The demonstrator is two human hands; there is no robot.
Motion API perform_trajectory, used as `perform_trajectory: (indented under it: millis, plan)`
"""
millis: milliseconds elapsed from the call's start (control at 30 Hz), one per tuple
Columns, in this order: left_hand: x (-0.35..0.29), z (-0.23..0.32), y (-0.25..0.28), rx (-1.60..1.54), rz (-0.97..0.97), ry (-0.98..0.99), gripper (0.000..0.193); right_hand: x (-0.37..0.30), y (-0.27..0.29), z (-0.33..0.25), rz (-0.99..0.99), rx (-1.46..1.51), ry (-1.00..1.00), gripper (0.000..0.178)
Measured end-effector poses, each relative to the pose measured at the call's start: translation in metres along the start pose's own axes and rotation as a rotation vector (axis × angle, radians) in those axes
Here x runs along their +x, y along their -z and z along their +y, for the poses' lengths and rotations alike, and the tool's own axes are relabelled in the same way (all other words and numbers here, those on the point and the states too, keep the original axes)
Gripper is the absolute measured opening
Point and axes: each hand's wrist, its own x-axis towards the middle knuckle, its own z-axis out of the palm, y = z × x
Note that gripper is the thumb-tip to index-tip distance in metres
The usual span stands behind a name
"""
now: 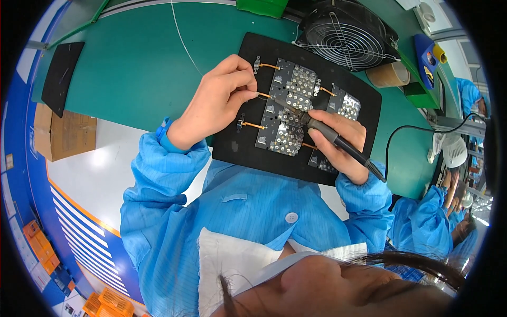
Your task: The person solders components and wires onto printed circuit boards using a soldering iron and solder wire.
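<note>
- Two hands are working. The left hand [224, 98] has thumb and fingertips pressed together, pinching, as it appears, one thin pale wire [185, 45] beside an orange cable [265, 95].
- The right hand [340, 134] is closed around one soldering iron [344, 146], whose tip points to the boards; whether it touches, I cannot tell.
- Under the hands are two columns of dark circuit boards [268, 113], the right one partly hidden. I count five short orange cables at these boards, and three small metal connectors [241, 123] on cable ends.
- All boards lie on one black mat [229, 150], upon the green desk [132, 68].
- Beyond the mat stand one black fan [343, 39] and, near it, one brown roll [388, 75].
- At the far edge is one green bin [261, 6].
- To the left are one dark panel [62, 76] and one cardboard box [66, 132].
- At right, at least two people [422, 224] in blue are visible.
</note>
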Motion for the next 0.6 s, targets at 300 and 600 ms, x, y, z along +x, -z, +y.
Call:
perform_trajectory:
  millis: [300, 600]
  plan:
    - [0.0013, 0.0000, -0.0012, 0.028, -0.003, -0.037, 0.009, 0.0006, 0.0014, -0.0020, -0.007, 0.004, -0.012, 0.031]
    - [0.0010, -0.0025, -0.0023, -0.027, 0.007, -0.011, 0.009, 0.0010, 0.0026, -0.0041, -0.013, -0.009, -0.023, 0.031]
